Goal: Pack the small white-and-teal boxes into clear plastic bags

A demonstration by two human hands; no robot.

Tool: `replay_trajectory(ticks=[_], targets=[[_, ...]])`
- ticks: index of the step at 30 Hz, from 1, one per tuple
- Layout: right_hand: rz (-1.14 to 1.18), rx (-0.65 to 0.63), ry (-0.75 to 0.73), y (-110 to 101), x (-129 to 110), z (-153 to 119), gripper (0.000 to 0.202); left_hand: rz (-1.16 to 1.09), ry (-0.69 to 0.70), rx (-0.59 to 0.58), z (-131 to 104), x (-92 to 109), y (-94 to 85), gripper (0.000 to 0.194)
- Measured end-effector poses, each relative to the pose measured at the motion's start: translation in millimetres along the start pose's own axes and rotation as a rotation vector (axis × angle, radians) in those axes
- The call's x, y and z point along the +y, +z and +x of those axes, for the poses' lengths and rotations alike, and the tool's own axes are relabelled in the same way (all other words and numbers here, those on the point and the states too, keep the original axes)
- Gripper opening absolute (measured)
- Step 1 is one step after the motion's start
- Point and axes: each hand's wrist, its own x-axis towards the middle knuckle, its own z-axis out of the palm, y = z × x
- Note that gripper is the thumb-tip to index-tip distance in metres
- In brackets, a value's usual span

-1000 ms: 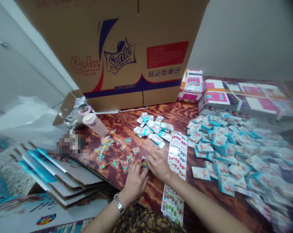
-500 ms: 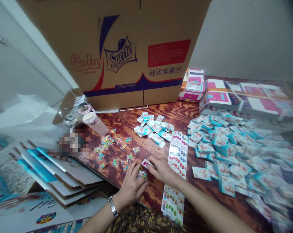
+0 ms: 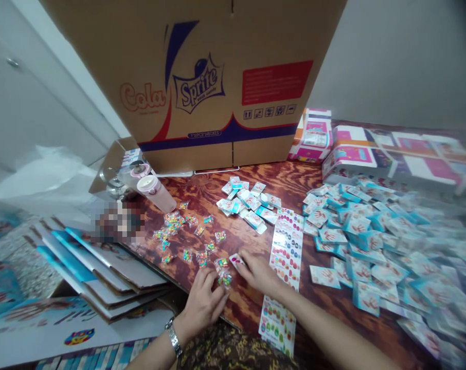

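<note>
the right hand [image 3: 256, 272] holds a small white card [image 3: 236, 260] marked with dark pink spots, pinched by its near end between thumb and fingertips, so those fingers are narrow. the left hand [image 3: 202, 300] is low over the near edge of the table [image 3: 194, 191], its fingers bent and loosely gathered; whether they grip anything i cannot tell. just beside its fingertips, between the two hands, lie two clear packets [image 3: 224, 279] of small many-coloured pieces, close together; whether the fingers touch the nearer one is too small to tell. more packets of the same kind [image 3: 174, 220] are scattered beyond the left hand, some heaped together near a pink bottle with a white lid [image 3: 161, 197]. a long printed sheet [image 3: 285, 252] with rows of coloured round and oval pictures lies flat on the table, and the right forearm crosses over its lower half. past its far end sits a small heap of white and blue boxes [image 3: 248, 199]; to its right spreads a much larger pile of similar boxes [image 3: 366, 241]. a big brown carton [image 3: 213, 154] stands at the back, with pink and white packages [image 3: 352, 156] to its right. a metal watch [image 3: 174, 337] circles the left wrist.
</note>
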Motion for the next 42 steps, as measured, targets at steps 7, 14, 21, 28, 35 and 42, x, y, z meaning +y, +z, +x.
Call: replay_trajectory(ticks=[7,14,21,28,35,42], targets=[[-0.015,-0.113,-0.121,1.7,-11.0,-4.6,0.012,-0.036,0.051,0.035,-1.1,-2.3,-2.9,0.023],[-0.192,-0.051,-0.056,-3.4,3.3,-3.1,0.013,0.021,0.007,-0.005,-11.8,-10.4,-6.8,0.025],[-0.285,0.154,0.009,-27.3,14.5,1.4,0.015,0.058,-0.004,0.029,7.9,-7.3,-0.8,0.037],[-0.597,0.152,-0.028,-12.7,13.9,0.5,0.013,0.076,0.062,-0.062,36.7,7.5,14.7,0.043],[-0.765,0.211,-0.249,2.9,21.6,-3.3,0.019,0.076,0.013,-0.080,38.0,13.0,24.1,0.047],[-0.807,0.155,-0.275,17.2,19.4,-14.3,0.030,-0.044,-0.017,-0.018,37.4,13.6,24.9,0.036]])
